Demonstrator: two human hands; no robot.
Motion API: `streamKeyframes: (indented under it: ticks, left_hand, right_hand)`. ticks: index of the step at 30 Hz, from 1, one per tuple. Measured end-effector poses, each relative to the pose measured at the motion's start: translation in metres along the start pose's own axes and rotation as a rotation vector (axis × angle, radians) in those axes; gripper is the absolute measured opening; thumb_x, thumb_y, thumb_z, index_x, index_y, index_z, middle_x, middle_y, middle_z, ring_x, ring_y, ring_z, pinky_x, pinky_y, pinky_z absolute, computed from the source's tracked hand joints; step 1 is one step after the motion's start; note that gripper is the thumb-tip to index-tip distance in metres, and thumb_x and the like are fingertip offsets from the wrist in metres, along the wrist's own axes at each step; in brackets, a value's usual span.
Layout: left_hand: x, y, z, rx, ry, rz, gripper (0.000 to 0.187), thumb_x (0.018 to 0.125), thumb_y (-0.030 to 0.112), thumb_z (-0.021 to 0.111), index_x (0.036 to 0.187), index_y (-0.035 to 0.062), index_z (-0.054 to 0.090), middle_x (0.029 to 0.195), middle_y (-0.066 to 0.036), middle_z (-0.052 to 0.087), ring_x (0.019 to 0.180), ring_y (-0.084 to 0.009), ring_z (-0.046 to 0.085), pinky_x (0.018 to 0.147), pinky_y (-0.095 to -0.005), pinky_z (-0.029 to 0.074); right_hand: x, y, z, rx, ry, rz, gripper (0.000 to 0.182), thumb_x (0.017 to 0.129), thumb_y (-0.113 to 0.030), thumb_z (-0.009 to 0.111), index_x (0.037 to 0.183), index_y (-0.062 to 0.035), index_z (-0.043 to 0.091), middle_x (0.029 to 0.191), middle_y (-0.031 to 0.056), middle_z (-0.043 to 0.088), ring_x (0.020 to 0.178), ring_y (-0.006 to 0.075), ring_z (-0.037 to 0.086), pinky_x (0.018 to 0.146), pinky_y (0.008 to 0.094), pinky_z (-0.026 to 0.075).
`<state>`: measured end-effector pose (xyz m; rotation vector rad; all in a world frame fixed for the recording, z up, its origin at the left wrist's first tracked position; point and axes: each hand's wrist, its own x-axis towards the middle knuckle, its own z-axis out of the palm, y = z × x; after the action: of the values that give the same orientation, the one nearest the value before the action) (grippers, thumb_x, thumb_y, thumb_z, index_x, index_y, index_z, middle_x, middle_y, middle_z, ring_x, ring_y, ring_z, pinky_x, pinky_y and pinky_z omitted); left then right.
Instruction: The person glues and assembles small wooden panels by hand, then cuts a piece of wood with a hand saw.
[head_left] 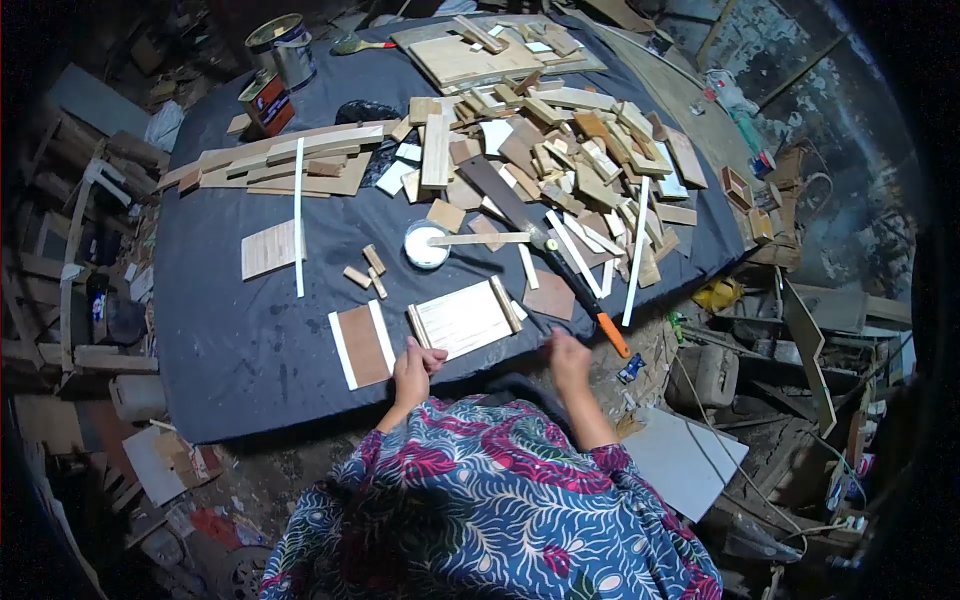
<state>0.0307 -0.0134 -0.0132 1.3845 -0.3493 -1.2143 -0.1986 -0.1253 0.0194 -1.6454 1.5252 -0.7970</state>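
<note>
A white rectangular panel (pixel 462 318) lies near the table's front edge, with a narrow wooden strip along its left side and another wooden strip (pixel 505 304) along its right. My left hand (pixel 416 366) is closed at the panel's near left corner, fingers curled against its edge. To its left lies a brown panel (pixel 364 346) with white strips on two sides. My right hand (pixel 569 362) is closed like a fist just off the table edge; whatever it may hold is hidden. Nearest to it is a hammer (pixel 583 285) with a black and orange handle.
A tub of white glue (pixel 428 246) has a flat wooden stick (pixel 480 239) across it. Small wood blocks (pixel 373 260) lie beside it. A heap of wood offcuts (pixel 570 150) covers the right rear. Cans (pixel 282 50) stand at the back left; long white strips (pixel 299 215) lie about.
</note>
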Motion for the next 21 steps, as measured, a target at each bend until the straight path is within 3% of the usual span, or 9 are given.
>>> streamKeyframes:
  ticks: [2,4,7,9,12,13,15,20,21]
  left_hand:
    - [0.003,0.027,0.035,-0.235,-0.018,-0.128,0.048,0.088,0.043,0.029,0.1,0.0001,0.049,0.099,-0.013,0.054,0.085,-0.0175,0.052,0.074,-0.0276,0.041]
    - [0.008,0.035,0.075,-0.621,-0.206,-0.249,0.058,0.088,0.047,0.024,0.129,0.0054,0.025,0.129,-0.01,0.033,0.117,-0.02,0.032,0.095,-0.0327,0.026]
    - [0.001,0.059,0.1,-0.368,-0.551,0.059,0.058,0.088,0.048,0.025,0.13,0.0072,0.025,0.131,-0.004,0.031,0.12,-0.0163,0.029,0.097,-0.0288,0.02]
    - [-0.038,0.105,0.124,-0.08,-0.62,0.069,0.059,0.089,0.044,0.027,0.13,0.0017,0.022,0.135,-0.007,0.025,0.125,-0.0195,0.02,0.1,-0.0301,0.016]
    - [-0.052,0.105,0.129,0.555,-0.89,0.828,0.065,0.084,0.049,0.035,0.131,0.0059,0.022,0.136,-0.016,0.018,0.126,-0.0317,0.015,0.1,-0.0453,0.01]
    - [-0.042,0.095,0.126,0.559,-0.898,0.831,0.065,0.084,0.049,0.035,0.131,0.0059,0.022,0.136,-0.016,0.018,0.126,-0.0317,0.015,0.1,-0.0453,0.01]
    - [-0.02,0.066,0.123,0.809,-0.808,1.329,0.064,0.083,0.048,0.035,0.132,0.0087,0.021,0.135,-0.017,0.018,0.125,-0.0365,0.013,0.098,-0.0512,0.008]
    - [-0.027,0.043,0.139,0.532,-0.593,0.872,0.063,0.087,0.044,0.028,0.131,0.0003,0.014,0.135,-0.018,0.019,0.126,-0.0333,0.015,0.101,-0.0426,0.011]
    - [-0.034,0.042,0.147,0.141,-0.595,0.321,0.064,0.087,0.049,0.02,0.133,0.0044,0.011,0.136,-0.014,0.018,0.126,-0.0286,0.016,0.1,-0.0347,0.017]
  right_hand:
    - [-0.007,-0.066,0.015,0.08,-0.211,-0.484,0.027,0.075,-0.018,0.051,0.096,-0.0026,0.058,0.1,0.0148,0.057,0.095,0.0314,0.052,0.083,0.0396,0.039]
    - [-0.022,-0.101,0.041,-0.161,-0.522,-0.718,0.052,0.08,-0.033,0.044,0.126,-0.0107,0.034,0.133,0.0173,0.024,0.124,0.0359,0.019,0.1,0.0469,0.007]
    - [-0.012,-0.12,0.053,0.244,-0.135,-0.676,0.056,0.087,-0.042,0.029,0.128,-0.0039,0.028,0.134,0.0184,0.02,0.126,0.0338,0.013,0.1,0.0442,0.002]
    - [0.011,-0.084,0.064,0.393,0.003,-0.552,0.058,0.087,-0.04,0.029,0.127,0.0023,0.025,0.134,0.0176,0.021,0.125,0.0311,0.015,0.101,0.0401,0.006]
    - [0.037,-0.045,0.048,0.628,0.084,-0.004,0.064,0.086,-0.048,0.028,0.128,0.0008,0.023,0.127,0.0174,0.03,0.118,0.0277,0.029,0.1,0.0365,0.017]
    - [0.015,-0.099,0.012,1.24,-0.15,0.444,0.067,0.084,-0.055,0.028,0.13,-0.0069,0.021,0.129,0.0168,0.026,0.119,0.0268,0.028,0.1,0.038,0.018]
    - [-0.009,-0.107,-0.007,1.585,-0.576,0.493,0.066,0.082,-0.057,0.028,0.131,-0.0128,0.02,0.13,0.0159,0.025,0.121,0.0267,0.025,0.1,0.0391,0.019]
    - [-0.028,-0.115,-0.027,0.73,0.021,-0.364,0.061,0.085,-0.049,0.029,0.131,-0.0094,0.023,0.131,0.0179,0.026,0.124,0.0285,0.02,0.101,0.0386,0.015]
    - [-0.026,-0.1,-0.024,0.401,0.021,-0.54,0.059,0.086,-0.045,0.03,0.13,-0.0075,0.024,0.132,0.0185,0.025,0.124,0.0296,0.02,0.101,0.039,0.013]
